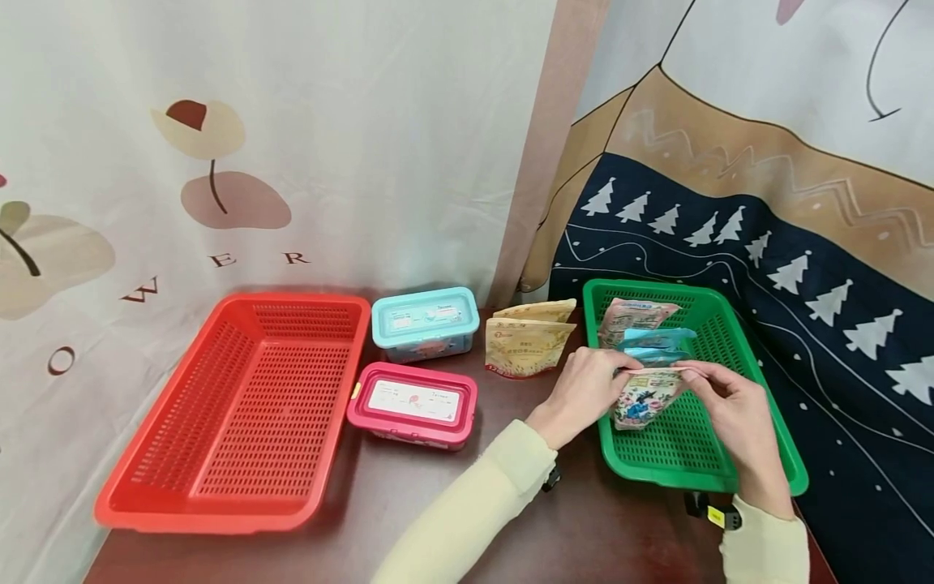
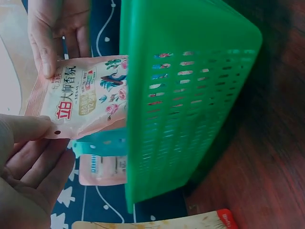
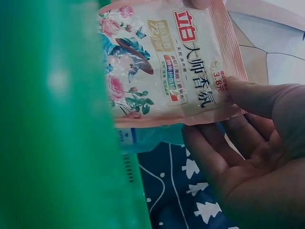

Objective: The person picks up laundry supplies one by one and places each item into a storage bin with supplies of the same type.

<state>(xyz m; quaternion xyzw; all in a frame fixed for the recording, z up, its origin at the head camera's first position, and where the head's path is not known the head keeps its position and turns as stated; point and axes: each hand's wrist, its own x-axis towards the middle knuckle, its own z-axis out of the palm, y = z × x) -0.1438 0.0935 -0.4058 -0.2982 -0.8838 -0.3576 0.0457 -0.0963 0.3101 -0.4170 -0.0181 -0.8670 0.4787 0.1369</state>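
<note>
Both hands pinch the top edge of a pink floral laundry detergent pouch (image 1: 646,401), which stands upright inside the green basket (image 1: 700,478). My left hand (image 1: 581,391) has its thumb and fingers at the pouch's left top corner. At the opposite corner, the thumb and fingers of my right hand (image 1: 743,414) grip the sealed edge. The pouch's printed front faces the wrist cameras, while its lower part sits behind the basket wall (image 2: 190,119). Just behind it stand blue packets (image 1: 657,339), and farther back a pink packet (image 1: 633,318) leans in the same basket.
Left of the green basket, two tan pouches (image 1: 524,347) stand on the brown table (image 1: 540,519). A light-blue lidded box (image 1: 426,320) and a magenta lidded box (image 1: 413,404) sit beside a red basket (image 1: 255,422). Printed curtains (image 1: 365,146) hang behind everything.
</note>
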